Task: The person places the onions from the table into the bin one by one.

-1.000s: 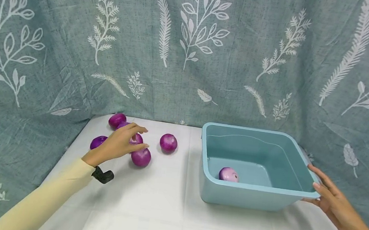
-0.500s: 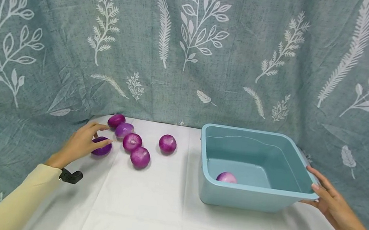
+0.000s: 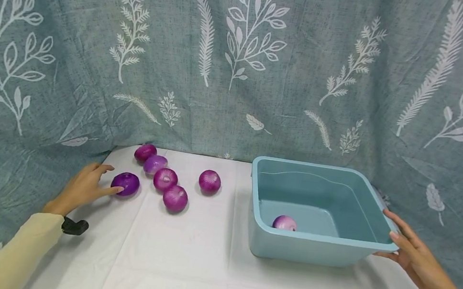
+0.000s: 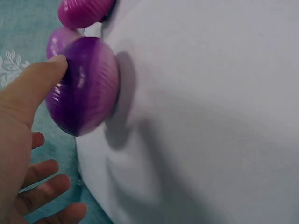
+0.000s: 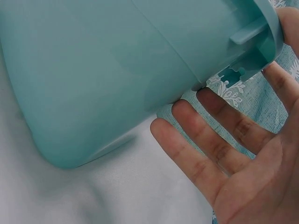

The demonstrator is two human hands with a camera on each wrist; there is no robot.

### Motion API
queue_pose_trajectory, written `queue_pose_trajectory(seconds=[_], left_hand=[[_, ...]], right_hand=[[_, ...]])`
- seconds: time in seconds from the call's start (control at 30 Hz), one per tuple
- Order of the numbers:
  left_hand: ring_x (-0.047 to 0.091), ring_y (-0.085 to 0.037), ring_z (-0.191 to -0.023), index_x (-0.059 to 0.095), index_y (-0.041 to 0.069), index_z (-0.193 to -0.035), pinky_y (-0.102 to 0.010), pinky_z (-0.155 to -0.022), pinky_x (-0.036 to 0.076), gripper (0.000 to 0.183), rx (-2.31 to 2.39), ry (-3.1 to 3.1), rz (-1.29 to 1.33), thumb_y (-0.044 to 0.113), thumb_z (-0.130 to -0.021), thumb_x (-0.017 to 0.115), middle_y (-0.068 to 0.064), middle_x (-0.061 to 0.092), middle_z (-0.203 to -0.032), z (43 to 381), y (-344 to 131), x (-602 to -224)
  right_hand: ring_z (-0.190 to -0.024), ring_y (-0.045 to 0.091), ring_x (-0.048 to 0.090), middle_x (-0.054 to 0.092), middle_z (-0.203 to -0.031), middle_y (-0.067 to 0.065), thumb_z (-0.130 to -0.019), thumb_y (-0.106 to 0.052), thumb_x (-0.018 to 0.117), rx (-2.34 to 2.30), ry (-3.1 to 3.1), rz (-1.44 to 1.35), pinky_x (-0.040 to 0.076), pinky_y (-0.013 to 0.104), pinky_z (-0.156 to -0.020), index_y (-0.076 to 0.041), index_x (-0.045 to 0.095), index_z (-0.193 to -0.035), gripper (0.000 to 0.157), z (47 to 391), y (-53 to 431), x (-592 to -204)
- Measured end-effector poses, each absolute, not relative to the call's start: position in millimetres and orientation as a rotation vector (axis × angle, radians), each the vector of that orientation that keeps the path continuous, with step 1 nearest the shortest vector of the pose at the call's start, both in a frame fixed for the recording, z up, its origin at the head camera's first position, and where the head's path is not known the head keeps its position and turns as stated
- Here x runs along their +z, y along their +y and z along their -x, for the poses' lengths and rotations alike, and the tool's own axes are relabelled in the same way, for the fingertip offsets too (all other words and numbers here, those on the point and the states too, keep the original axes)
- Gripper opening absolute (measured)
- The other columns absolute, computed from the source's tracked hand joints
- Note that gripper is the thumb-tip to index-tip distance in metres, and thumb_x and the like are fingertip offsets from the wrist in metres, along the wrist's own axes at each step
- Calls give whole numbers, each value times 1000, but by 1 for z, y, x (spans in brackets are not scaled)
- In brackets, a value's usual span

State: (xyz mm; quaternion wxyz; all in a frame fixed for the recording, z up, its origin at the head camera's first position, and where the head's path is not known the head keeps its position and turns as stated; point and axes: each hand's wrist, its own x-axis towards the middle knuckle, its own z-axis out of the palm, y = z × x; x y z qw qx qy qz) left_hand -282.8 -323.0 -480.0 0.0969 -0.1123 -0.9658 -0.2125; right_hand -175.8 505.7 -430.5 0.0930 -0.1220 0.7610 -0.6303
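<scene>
On the left of the white table, my left hand (image 3: pixel 83 186) is beside a dark purple onion (image 3: pixel 125 183), its fingers spread and thumb tip at the onion's near side. The left wrist view shows the thumb against the glossy onion (image 4: pixel 86 88), the other fingers held away from it. My right hand (image 3: pixel 420 264) holds the right end of a light blue plastic tub (image 3: pixel 318 249), thumb over the rim. From the right wrist view, the other fingers (image 5: pixel 187 154) reach under the rim along the tub's outer wall. Inside the tub lies a pale purple onion (image 3: pixel 285 222).
Several more purple onions lie in a slanting row right of the left hand, the nearest being a magenta one (image 3: pixel 175 199). A single onion (image 3: pixel 210 181) sits apart, left of the tub. A leaf-patterned green curtain (image 3: pixel 223 66) hangs behind the white table (image 3: pixel 182 264).
My left hand has moved left and away from the row of onions to the dark purple onion at the table's left. My right hand stays at the tub's end.
</scene>
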Motion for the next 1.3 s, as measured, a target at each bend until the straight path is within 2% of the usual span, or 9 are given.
queue_pose_trajectory(seconds=[0.23,0.7,0.93,1.0,1.3], left_hand=[[58,-45,-107,53,-5,-139,-63,-84,50,86,-684,-2901,296,58,-87,77,-32,58,-121,288,-327,-491],[63,-41,-106,53,-3,-140,-58,-82,53,88,-749,-2887,338,59,-83,80,-26,63,-118,292,-320,-504],[59,-29,-90,54,-2,-140,-41,-73,50,89,-772,-2885,335,58,-81,82,-21,62,-114,296,-315,-503],[59,-28,-89,54,-3,-139,-40,-72,49,89,-786,-2887,329,58,-81,83,-21,62,-114,297,-314,-503],[63,-34,-94,54,-6,-137,-44,-76,53,85,-836,-2843,335,48,-81,87,-26,63,-116,298,-314,-504]], right_hand=[[-115,10,67,-6,-168,-11,-114,-12,26,-1866,2267,359,59,36,-88,-27,5,-167,59,174,504,-431],[-118,8,65,-5,-168,-9,-115,-14,27,-1868,2271,345,59,36,-88,-26,4,-167,58,174,503,-431],[-118,9,65,-2,-168,-7,-115,-14,27,-1870,2275,346,58,36,-89,-25,4,-167,58,174,503,-432],[-118,9,65,-3,-168,-7,-115,-14,27,-1869,2277,348,58,36,-89,-25,3,-167,58,174,503,-432],[-118,9,65,-2,-168,-6,-115,-15,27,-1864,2286,329,59,37,-88,-27,4,-167,58,172,504,-431]])
